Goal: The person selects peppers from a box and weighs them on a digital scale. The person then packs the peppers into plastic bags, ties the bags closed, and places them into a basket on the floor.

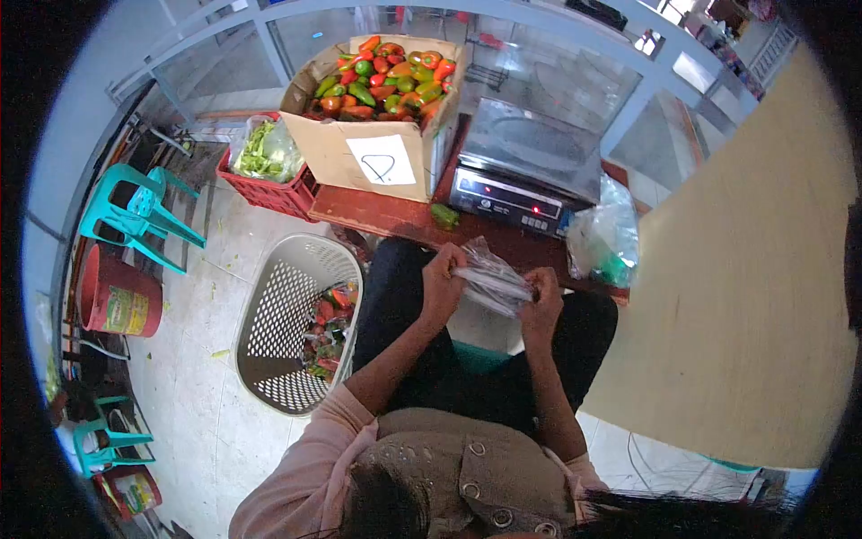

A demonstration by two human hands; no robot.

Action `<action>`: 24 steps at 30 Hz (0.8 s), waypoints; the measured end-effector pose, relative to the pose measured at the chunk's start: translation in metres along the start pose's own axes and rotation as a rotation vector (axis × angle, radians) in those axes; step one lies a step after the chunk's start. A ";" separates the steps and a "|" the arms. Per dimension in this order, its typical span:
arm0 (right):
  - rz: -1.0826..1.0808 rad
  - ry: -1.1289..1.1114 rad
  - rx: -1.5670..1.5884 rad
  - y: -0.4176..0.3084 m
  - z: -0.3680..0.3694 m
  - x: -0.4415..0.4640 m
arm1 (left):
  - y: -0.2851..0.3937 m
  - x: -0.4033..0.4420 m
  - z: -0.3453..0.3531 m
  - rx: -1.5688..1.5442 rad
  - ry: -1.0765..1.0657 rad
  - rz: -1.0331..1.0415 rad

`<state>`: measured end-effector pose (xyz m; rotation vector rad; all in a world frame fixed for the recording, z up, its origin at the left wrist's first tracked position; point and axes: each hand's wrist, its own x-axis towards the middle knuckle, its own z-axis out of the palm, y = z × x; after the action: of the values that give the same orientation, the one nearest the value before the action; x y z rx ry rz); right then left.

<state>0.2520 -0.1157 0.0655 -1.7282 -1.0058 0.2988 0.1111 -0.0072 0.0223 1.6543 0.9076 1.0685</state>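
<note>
Above my lap, a clear plastic bag is stretched between my two hands. My left hand pinches its left end, and my right hand grips its right end. Whether it is one bag or a small stack, I cannot tell. Beyond my hands, a green pepper lies on the red wooden bench. A digital scale with a lit red display stands on that bench. At its right is a crumpled bundle of clear plastic with something green inside.
A cardboard box full of red and green peppers stands on the bench. A white laundry-type basket holding bagged peppers is at my left. Behind it sit a red crate, a teal chair and a red bucket. A tan board fills the right side.
</note>
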 end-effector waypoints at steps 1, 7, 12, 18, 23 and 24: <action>0.019 -0.125 -0.040 0.014 -0.001 0.005 | -0.005 0.002 -0.002 0.006 -0.007 -0.002; -0.167 -0.591 -0.184 0.030 0.010 0.026 | -0.075 -0.018 0.001 0.178 -0.370 -0.235; -0.341 -0.539 -0.490 -0.013 0.048 0.072 | -0.068 -0.025 0.022 0.234 -0.665 -0.231; -0.494 -0.576 -0.500 -0.017 0.154 0.111 | -0.102 -0.012 0.030 0.095 -0.728 -0.283; -0.456 -0.567 -0.793 0.035 0.217 0.116 | -0.085 0.002 0.018 -0.023 -0.682 -0.458; -0.472 -0.563 -0.825 0.046 0.222 0.115 | -0.083 0.005 0.018 0.015 -0.714 -0.471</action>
<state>0.2052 0.1137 -0.0336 -2.0795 -2.1258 0.0477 0.1220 0.0157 -0.0590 1.5532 0.7549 0.1216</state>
